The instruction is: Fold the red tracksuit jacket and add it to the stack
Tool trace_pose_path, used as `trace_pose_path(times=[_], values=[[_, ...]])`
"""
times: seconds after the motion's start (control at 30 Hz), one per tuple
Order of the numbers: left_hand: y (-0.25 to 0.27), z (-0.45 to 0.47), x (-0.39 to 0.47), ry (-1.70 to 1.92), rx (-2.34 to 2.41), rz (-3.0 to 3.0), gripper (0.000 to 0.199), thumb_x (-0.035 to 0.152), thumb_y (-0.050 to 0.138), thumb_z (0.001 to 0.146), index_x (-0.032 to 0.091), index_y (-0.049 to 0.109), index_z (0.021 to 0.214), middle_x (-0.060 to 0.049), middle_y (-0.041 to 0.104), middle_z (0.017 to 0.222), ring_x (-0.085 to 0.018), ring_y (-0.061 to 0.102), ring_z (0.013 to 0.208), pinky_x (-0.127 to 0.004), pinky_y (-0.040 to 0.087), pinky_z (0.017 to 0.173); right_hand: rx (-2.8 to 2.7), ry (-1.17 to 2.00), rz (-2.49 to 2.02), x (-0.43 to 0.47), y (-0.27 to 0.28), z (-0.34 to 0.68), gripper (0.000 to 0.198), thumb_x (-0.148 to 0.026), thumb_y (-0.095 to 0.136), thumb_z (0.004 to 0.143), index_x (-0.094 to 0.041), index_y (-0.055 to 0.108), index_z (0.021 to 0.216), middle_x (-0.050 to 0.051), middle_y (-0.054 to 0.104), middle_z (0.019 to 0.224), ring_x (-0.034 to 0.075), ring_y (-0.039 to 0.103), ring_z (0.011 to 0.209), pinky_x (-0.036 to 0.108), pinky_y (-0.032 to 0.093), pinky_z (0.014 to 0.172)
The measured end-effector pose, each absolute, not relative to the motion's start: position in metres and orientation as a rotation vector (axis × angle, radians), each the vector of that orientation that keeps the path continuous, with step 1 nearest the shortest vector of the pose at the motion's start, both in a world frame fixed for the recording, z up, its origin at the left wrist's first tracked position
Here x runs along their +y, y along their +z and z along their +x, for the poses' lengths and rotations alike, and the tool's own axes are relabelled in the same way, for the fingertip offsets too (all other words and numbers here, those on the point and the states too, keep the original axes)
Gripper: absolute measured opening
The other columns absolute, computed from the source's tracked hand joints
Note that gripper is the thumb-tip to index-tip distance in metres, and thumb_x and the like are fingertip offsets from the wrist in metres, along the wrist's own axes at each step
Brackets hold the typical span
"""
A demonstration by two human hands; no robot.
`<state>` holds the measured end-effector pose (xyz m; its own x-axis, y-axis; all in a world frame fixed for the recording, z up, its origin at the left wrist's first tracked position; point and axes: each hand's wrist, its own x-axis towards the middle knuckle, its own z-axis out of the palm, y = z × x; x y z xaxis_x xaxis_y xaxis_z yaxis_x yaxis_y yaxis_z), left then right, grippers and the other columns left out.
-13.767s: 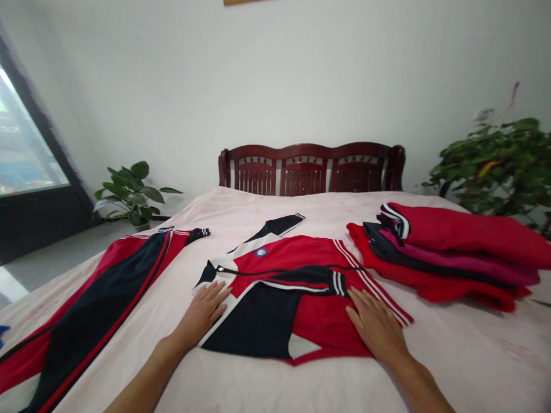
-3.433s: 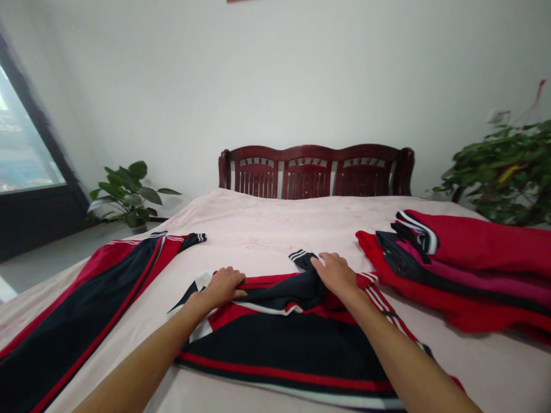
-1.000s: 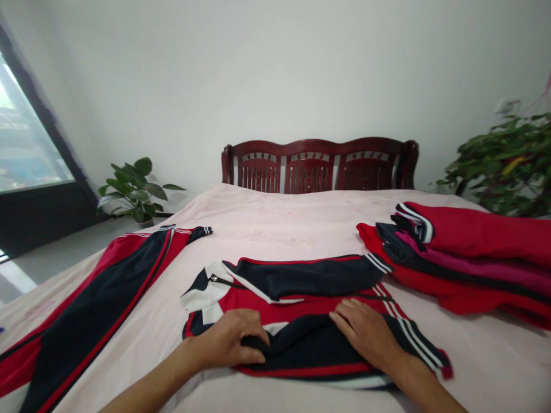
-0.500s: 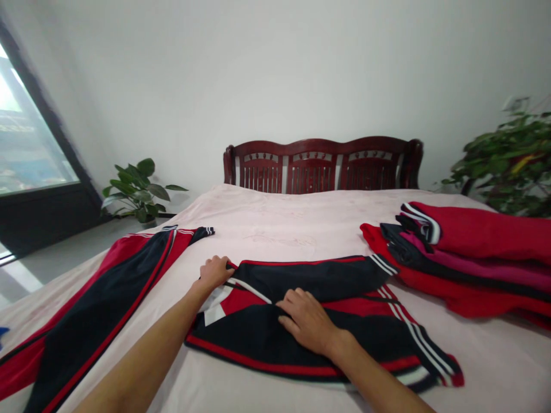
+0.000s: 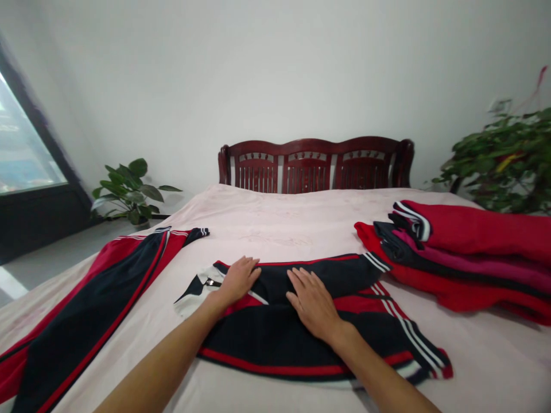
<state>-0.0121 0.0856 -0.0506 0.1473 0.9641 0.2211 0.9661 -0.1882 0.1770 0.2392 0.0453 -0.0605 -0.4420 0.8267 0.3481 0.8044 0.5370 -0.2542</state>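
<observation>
Off the collar, the left hand now rests flat near the spread right hand on the track jacket, which lies on the bedspread, far sleeve folded in, near sleeve apparently too.

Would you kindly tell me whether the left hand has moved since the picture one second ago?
Yes, the left hand has moved away from the camera, closer to the fixed wooden headboard, and now lies over the jacket's far side.

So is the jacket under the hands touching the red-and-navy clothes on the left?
Apart: the head view shows pink sheet all along between the jacket and the red-and-navy clothes.
</observation>
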Motion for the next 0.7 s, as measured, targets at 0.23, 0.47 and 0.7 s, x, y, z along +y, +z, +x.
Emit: trace_pose_path(times=[0.23,0.47,0.7], values=[[-0.098,0.0,0.07,-0.359,-1.839,-2.381,0.055,0.045,0.051,0.096,0.026,0.048,0.148,-0.016,0.044,0.155,-0.037,0.036,0.144,-0.056,0.028,0.116,-2.178,0.077,-1.642,0.084,-0.082,0.313,0.053,-0.042,0.058,0.09,-0.015,0.058,0.137,0.018,0.048,0.15,0.035,0.038,0.143,0.059,0.018,0.119],[-0.09,-0.013,0.061,-0.639,-1.472,-2.692,0.055,0.035,0.064,0.09,0.027,0.05,0.143,-0.013,0.046,0.152,-0.031,0.04,0.141,-0.052,0.035,0.115,-2.067,-0.105,-1.851,0.09,-0.084,0.365,0.049,-0.036,0.051,0.092,-0.014,0.059,0.135,0.013,0.051,0.149,0.031,0.039,0.143,0.05,0.025,0.119],[-0.061,0.0,0.03,-0.558,-1.365,-2.908,0.02,0.022,0.047,0.098,0.025,0.063,0.109,-0.004,0.064,0.11,-0.019,0.061,0.1,-0.032,0.048,0.089,-1.82,-0.561,-1.877,0.097,-0.057,0.368,0.043,-0.027,0.036,0.098,-0.017,0.059,0.132,0.012,0.058,0.141,0.027,0.048,0.133,0.043,0.034,0.111]])
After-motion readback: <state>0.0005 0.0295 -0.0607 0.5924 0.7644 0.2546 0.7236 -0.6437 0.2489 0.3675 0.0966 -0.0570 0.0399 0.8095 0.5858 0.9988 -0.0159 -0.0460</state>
